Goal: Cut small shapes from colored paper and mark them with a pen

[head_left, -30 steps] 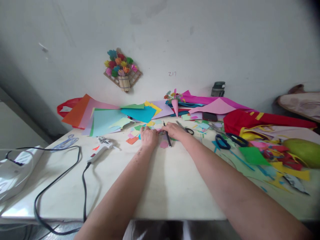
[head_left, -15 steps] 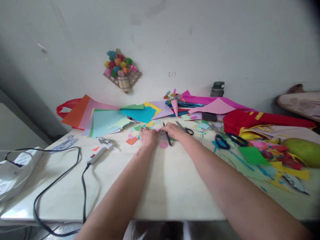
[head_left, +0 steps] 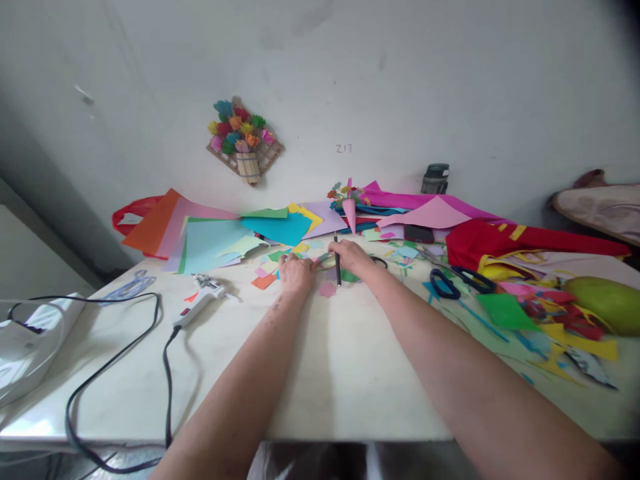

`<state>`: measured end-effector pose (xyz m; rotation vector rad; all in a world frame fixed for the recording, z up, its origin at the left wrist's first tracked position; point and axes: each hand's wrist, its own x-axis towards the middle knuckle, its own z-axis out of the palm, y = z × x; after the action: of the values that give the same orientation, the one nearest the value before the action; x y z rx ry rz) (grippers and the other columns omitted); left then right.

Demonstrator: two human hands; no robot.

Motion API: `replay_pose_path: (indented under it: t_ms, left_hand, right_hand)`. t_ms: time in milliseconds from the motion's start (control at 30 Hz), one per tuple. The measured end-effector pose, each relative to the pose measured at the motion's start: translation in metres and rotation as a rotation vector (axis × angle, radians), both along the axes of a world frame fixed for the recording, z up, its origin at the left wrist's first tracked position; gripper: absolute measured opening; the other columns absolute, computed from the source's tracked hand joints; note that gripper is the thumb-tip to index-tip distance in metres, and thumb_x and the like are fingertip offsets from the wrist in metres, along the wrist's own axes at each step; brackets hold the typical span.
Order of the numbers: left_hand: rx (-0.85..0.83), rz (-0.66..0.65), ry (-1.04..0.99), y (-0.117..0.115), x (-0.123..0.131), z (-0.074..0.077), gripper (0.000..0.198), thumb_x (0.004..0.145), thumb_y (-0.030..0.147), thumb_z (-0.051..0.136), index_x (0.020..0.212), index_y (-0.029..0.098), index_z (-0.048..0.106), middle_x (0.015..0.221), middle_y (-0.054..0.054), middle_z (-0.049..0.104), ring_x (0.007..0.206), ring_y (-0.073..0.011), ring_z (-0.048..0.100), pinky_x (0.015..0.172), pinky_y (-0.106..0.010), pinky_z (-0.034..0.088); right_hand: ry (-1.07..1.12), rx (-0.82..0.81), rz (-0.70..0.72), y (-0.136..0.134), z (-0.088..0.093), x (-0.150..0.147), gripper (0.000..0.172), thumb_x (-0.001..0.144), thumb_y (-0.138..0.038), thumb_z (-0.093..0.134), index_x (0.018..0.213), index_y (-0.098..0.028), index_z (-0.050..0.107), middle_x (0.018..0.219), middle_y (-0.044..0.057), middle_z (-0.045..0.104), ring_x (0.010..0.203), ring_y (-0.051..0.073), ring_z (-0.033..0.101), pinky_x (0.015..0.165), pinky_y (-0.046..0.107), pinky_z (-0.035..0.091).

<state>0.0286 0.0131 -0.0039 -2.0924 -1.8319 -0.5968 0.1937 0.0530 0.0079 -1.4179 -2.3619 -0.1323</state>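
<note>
My right hand point(head_left: 351, 257) is closed around a dark pencil point(head_left: 337, 267), which stands nearly upright between its fingers. To its left, my left hand point(head_left: 297, 272) rests on the table with bent fingers, its thumb side pressed on a small piece of paper point(head_left: 325, 259) between the hands. The fingertips of my left hand are partly hidden. Just below the pencil lies a pink paper flower shape point(head_left: 327, 289). Orange paper point(head_left: 264, 281) and other small cut pieces sit left of my left hand. Scissors point(head_left: 380, 262) lie partly hidden behind my right wrist.
A glue gun point(head_left: 200, 305) with a black cord lies at left, near a power strip point(head_left: 50, 350). Coloured sheets point(head_left: 220, 240) line the back. Blue-handled scissors point(head_left: 445, 283), paper scraps and a green fruit point(head_left: 605, 303) are at right. A paper bouquet point(head_left: 351, 212) stands behind.
My right hand has shifted slightly right and away with the pencil, which is now more upright. A green paper piece shows under that hand. My left hand has stayed in place.
</note>
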Motion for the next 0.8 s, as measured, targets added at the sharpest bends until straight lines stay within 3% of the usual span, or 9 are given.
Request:
replay_pose_path:
  t_ms: [233, 333, 400, 500, 600, 733, 800]
  left_hand:
    - [0.024, -0.027, -0.024, -0.002, 0.001, -0.001, 0.035, 0.084, 0.039, 0.043, 0.086, 0.022, 0.073, 0.078, -0.01, 0.069, 0.094, -0.0247, 0.055, 0.092, -0.041, 0.028]
    - [0.064, -0.019, -0.164, -0.003, 0.001, 0.004, 0.028, 0.08, 0.035, 0.047, 0.085, 0.023, 0.072, 0.085, -0.008, 0.07, 0.098, -0.0246, 0.054, 0.092, -0.04, 0.031]
    - [0.036, 0.031, -0.374, -0.001, 0.0, 0.009, 0.032, 0.081, 0.036, 0.042, 0.081, 0.021, 0.071, 0.085, -0.008, 0.071, 0.096, -0.0249, 0.057, 0.087, -0.038, 0.036]
    - [-0.226, 0.033, -0.889, 0.002, -0.002, 0.015, 0.054, 0.087, 0.046, 0.025, 0.073, 0.016, 0.068, 0.071, -0.01, 0.07, 0.068, -0.0208, 0.062, 0.066, -0.033, 0.045]
    - [-0.456, -0.009, -1.376, 0.003, -0.006, 0.017, 0.052, 0.084, 0.054, 0.033, 0.075, 0.012, 0.063, 0.067, -0.01, 0.068, 0.049, -0.0155, 0.057, 0.048, -0.028, 0.042]
    - [-0.486, -0.218, -1.765, 0.004, -0.013, 0.015, 0.012, 0.075, 0.021, 0.059, 0.083, 0.012, 0.058, 0.068, -0.005, 0.067, 0.053, -0.0102, 0.06, 0.049, -0.02, 0.044]
    - [-0.42, -0.261, -1.829, 0.005, -0.015, 0.014, 0.015, 0.07, 0.008, 0.062, 0.084, 0.012, 0.057, 0.067, -0.002, 0.065, 0.056, -0.009, 0.061, 0.052, -0.018, 0.046]
  right_hand:
    - [0.545, -0.002, 0.113, 0.02, -0.007, 0.001, 0.024, 0.081, -0.022, 0.044, 0.091, -0.014, 0.064, 0.078, 0.004, 0.065, 0.074, 0.015, 0.059, 0.067, 0.025, 0.043]
    - [0.642, -0.029, 0.212, 0.02, -0.005, -0.002, 0.022, 0.078, -0.023, 0.049, 0.088, -0.013, 0.065, 0.079, 0.004, 0.065, 0.074, 0.015, 0.06, 0.068, 0.025, 0.045]
    - [0.639, -0.037, 0.253, 0.017, -0.001, -0.005, 0.02, 0.077, -0.024, 0.051, 0.087, -0.015, 0.066, 0.08, 0.003, 0.066, 0.075, 0.015, 0.06, 0.07, 0.026, 0.045]
    - [0.647, -0.048, 0.291, 0.01, 0.006, -0.01, 0.019, 0.078, -0.026, 0.053, 0.085, -0.015, 0.067, 0.083, 0.005, 0.069, 0.078, 0.016, 0.061, 0.073, 0.027, 0.045]
    - [0.644, -0.056, 0.377, 0.004, 0.012, -0.016, 0.019, 0.079, -0.023, 0.053, 0.084, -0.013, 0.068, 0.088, 0.008, 0.069, 0.083, 0.016, 0.062, 0.077, 0.026, 0.045]
    - [0.58, -0.108, 0.47, -0.001, 0.018, -0.02, 0.016, 0.077, -0.02, 0.054, 0.082, -0.013, 0.068, 0.086, 0.008, 0.07, 0.083, 0.016, 0.063, 0.076, 0.027, 0.045]
    - [0.617, -0.144, 0.47, -0.001, 0.02, -0.019, 0.015, 0.074, -0.022, 0.058, 0.081, -0.013, 0.067, 0.082, 0.006, 0.069, 0.079, 0.016, 0.063, 0.073, 0.026, 0.046]
